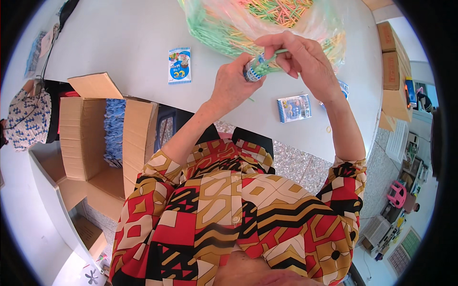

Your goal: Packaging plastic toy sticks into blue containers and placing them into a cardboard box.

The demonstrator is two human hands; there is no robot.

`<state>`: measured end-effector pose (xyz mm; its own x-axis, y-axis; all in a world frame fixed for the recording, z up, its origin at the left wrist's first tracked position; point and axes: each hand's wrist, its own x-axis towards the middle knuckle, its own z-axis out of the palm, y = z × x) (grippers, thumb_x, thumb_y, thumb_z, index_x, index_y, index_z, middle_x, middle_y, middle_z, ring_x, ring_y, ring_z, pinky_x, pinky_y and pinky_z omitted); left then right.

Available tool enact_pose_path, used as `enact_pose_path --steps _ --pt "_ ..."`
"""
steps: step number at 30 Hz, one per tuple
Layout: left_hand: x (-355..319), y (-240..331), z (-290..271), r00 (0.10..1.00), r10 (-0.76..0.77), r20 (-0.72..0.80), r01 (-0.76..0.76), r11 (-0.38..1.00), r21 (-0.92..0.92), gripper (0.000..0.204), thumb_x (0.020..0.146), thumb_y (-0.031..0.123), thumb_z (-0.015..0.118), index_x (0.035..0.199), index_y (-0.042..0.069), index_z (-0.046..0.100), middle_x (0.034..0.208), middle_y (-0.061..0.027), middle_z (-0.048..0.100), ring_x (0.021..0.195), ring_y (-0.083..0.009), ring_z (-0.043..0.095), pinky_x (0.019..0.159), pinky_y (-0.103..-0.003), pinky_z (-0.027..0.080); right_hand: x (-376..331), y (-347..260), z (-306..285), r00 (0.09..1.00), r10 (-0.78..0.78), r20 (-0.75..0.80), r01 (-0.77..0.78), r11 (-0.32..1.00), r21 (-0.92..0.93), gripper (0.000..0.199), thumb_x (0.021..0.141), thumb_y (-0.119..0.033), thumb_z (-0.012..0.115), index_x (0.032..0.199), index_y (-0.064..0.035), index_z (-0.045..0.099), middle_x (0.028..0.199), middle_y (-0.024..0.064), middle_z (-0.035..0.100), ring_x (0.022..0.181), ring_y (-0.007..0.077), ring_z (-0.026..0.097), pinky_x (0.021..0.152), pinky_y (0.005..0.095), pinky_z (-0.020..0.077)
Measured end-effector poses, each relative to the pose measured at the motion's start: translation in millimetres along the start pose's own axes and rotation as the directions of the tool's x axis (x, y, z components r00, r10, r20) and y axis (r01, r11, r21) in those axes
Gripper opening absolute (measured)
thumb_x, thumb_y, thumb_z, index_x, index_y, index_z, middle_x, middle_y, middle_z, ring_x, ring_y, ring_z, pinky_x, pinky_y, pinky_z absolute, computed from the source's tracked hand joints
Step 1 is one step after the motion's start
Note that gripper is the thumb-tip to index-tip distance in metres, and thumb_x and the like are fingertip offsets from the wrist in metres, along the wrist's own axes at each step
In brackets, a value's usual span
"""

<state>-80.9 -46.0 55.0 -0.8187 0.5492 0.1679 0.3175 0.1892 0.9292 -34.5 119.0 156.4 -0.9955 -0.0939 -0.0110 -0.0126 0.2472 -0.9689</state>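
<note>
My left hand (232, 86) is closed round a small blue-and-white packet (253, 71), held tilted above the table with thin green sticks (261, 69) showing at its open end. Close beside that opening, my right hand (312, 64) has its fingers bent together on a green stick (281, 51). Just beyond both hands lies a large clear plastic bag (214, 33), spread open and full of thin green, pink and yellow sticks (276, 9). One flat packet (179, 66) lies left of my hands, and another packet (294, 108) is below my right hand.
A further packet (343, 89) is partly hidden behind my right wrist. An open cardboard box (74, 138) holding blue packets (114, 131) stands at the table's left front. Brown cartons (393, 66) are stacked past the right edge. Another person (31, 114) is at far left.
</note>
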Motion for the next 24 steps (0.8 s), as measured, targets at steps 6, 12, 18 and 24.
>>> enact_pose_path --steps 6,12,18,24 --pt "-0.9 -5.4 0.6 0.999 -0.002 0.053 0.007 0.996 -0.094 0.03 0.072 0.015 0.074 0.094 0.002 0.057 0.07 -0.0119 0.06 0.062 -0.025 0.059 0.059 -0.033 0.047 13.0 20.4 -18.8 0.946 0.037 -0.321 -0.046 0.999 -0.02 0.047 0.1 -0.035 0.032 0.111 -0.0011 0.063 0.085 -0.0018 0.055 0.059 0.0045 0.034 0.051 0.0202 0.0284" --pt "-0.2 -4.8 0.5 0.985 0.012 0.172 0.029 0.972 -0.235 0.029 0.075 0.012 0.071 0.098 0.003 0.056 0.075 -0.0083 0.06 0.065 -0.0155 0.056 0.061 -0.03 0.047 64.2 29.0 -69.7 0.842 -0.136 -0.523 -0.009 0.964 -0.265 0.034 0.082 -0.018 0.065 0.108 0.0025 0.06 0.093 0.0176 0.064 0.075 0.0245 0.063 0.068 0.0296 0.0509" --pt "-1.6 -1.5 -18.0 0.966 0.004 0.258 0.079 0.948 -0.307 0.026 0.078 0.008 0.066 0.102 0.003 0.055 0.08 -0.005 0.061 0.071 -0.0131 0.057 0.065 -0.029 0.047 26.6 14.6 -28.6 0.937 -0.235 -0.257 0.077 0.861 -0.503 0.024 0.086 -0.014 0.059 0.107 -0.0026 0.063 0.094 0.0071 0.058 0.071 0.0156 0.05 0.063 0.0255 0.042" --pt "2.2 5.2 -35.4 0.92 0.026 0.391 0.053 0.98 -0.19 0.036 0.08 0.009 0.064 0.113 0.003 0.05 0.089 -0.0075 0.062 0.079 -0.0159 0.059 0.071 -0.03 0.047 -7.1 48.6 11.0 0.992 -0.122 0.031 0.121 0.992 0.038 0.019 0.084 0.004 0.06 0.102 -0.0024 0.062 0.102 -0.0005 0.056 0.073 0.0041 0.048 0.06 0.0196 0.0394"
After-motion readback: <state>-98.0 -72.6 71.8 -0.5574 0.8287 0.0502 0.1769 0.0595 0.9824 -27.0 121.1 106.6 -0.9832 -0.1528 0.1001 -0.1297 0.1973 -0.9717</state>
